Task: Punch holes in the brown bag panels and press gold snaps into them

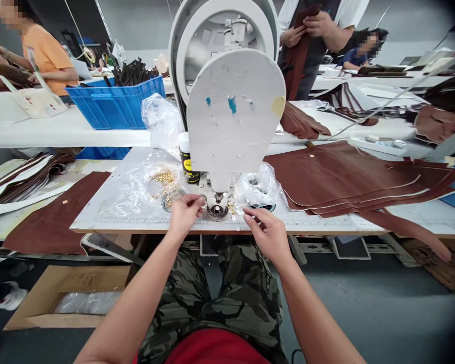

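A white press machine (237, 111) stands in front of me, with a small round die (217, 210) under its head. Just left of the die is my left hand (185, 215), thumb and fingertips pinched together; whatever they hold is too small to make out. My right hand (267, 232) is to the right of the die, its thumb and index finger close together beside small white discs (234, 217) on the table. Any piece between those fingertips is not discernible. Small gold-coloured pieces (166, 178) lie spread on clear plastic behind my left hand.
Stacked brown leather panels (349, 177) cover the table's right side. Another brown panel (64, 212) lies left. A black-and-yellow can (189, 164) and a plastic bag (260, 187) stand near the machine. A blue crate (114, 103) sits behind. Other people work beyond.
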`<move>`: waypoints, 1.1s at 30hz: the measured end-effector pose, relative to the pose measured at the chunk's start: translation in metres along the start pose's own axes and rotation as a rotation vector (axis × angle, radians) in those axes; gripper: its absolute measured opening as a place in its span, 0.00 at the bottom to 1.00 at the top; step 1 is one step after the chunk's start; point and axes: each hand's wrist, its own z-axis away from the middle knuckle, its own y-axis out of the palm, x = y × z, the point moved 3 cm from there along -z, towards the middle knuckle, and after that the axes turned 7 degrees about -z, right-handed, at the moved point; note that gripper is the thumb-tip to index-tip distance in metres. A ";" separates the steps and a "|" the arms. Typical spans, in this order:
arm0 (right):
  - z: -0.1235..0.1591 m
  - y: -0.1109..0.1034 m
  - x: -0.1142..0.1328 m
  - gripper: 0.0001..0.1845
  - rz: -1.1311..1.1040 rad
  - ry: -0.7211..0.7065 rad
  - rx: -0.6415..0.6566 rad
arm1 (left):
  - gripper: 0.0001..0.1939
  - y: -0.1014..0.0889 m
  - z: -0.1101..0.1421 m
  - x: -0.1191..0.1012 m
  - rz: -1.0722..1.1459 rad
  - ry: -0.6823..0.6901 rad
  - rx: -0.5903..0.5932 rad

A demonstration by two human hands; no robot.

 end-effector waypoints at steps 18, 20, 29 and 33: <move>-0.065 -0.137 -0.073 0.22 0.905 0.225 0.022 | 0.08 0.043 0.007 -0.006 0.156 -0.199 0.005; -0.080 -0.134 -0.083 0.22 0.989 0.260 0.137 | 0.06 0.044 0.008 -0.008 0.172 -0.209 0.006; -0.098 -0.104 -0.109 0.12 1.015 0.348 0.245 | 0.06 0.044 0.014 -0.008 0.329 -0.312 -0.016; -0.103 -0.121 -0.110 0.12 0.965 0.379 0.102 | 0.06 0.043 0.017 -0.008 0.330 -0.301 0.006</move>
